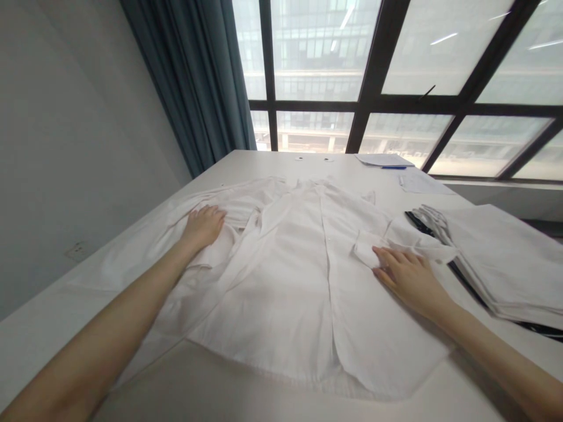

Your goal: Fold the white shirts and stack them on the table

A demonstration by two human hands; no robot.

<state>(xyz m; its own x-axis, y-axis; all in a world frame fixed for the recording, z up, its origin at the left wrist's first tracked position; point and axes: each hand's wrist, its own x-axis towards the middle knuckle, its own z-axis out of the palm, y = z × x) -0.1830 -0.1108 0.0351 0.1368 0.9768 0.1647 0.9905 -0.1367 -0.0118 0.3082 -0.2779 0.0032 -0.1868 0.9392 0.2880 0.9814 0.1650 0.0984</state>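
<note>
A white button-up shirt (281, 281) lies spread on the table, its collar toward the window and its hem toward me. My left hand (206, 225) rests palm down on the bunched cloth at the shirt's left side, with fingers stretched forward. On the right, my right hand (407, 275) lies flat over a folded sleeve and its cuff, the fingers slightly apart. Neither hand visibly pinches the fabric. The front placket runs down the shirt, and the cloth on the left is more wrinkled than on the right.
A stack of folded white cloth (514, 258) with black edges beneath it lies at the right. Papers (382, 160) and a blue pen (393, 167) are on the white table (264, 161) at the far right. Beyond are a window and a blue curtain (197, 82); a wall stands left.
</note>
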